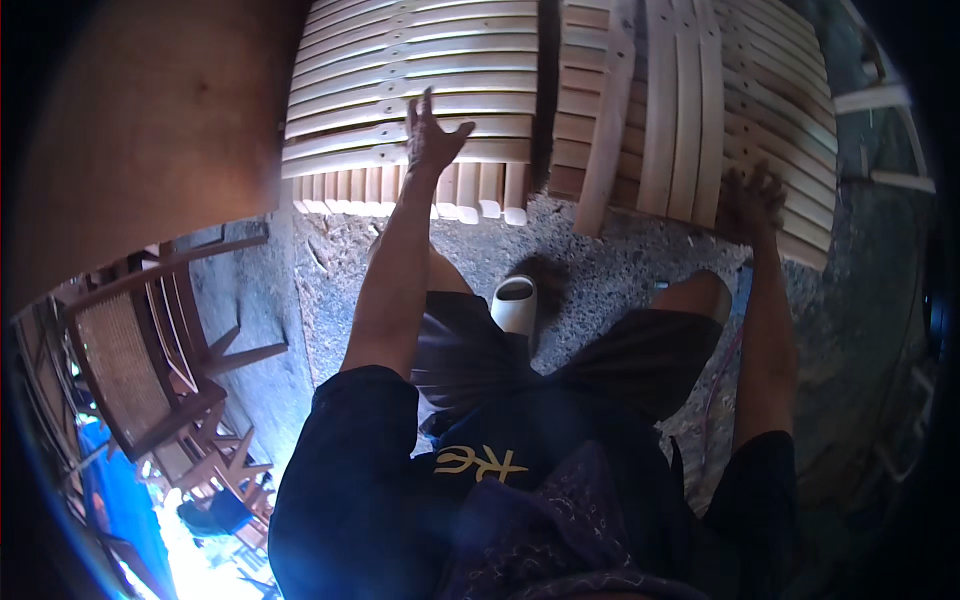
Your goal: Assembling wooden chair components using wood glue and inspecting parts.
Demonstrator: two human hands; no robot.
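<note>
Two neat stacks of pale wooden slats lie in front of me, side by side with a dark gap between them. My left hand (434, 146) is open over the near end of the left stack (470, 102), its fingers spread and nothing in them. Beneath the crosswise slats there, a lower layer (385, 184) runs lengthwise with its ends showing. On the right stack (800, 175), several loose slats (684, 120) lie lengthwise across the crosswise ones. My right hand (757, 204) is at that stack's near edge, fingers apart; shadow hides whether its palm touches the wood.
A large brown wooden panel (160, 120) fills the upper left. Below it stand dark wooden chairs, one with a woven panel (118, 370). A pale slipper (515, 306) is on the rough concrete floor (610, 265) by my legs. Pale wooden pieces (875, 98) lie at the far right.
</note>
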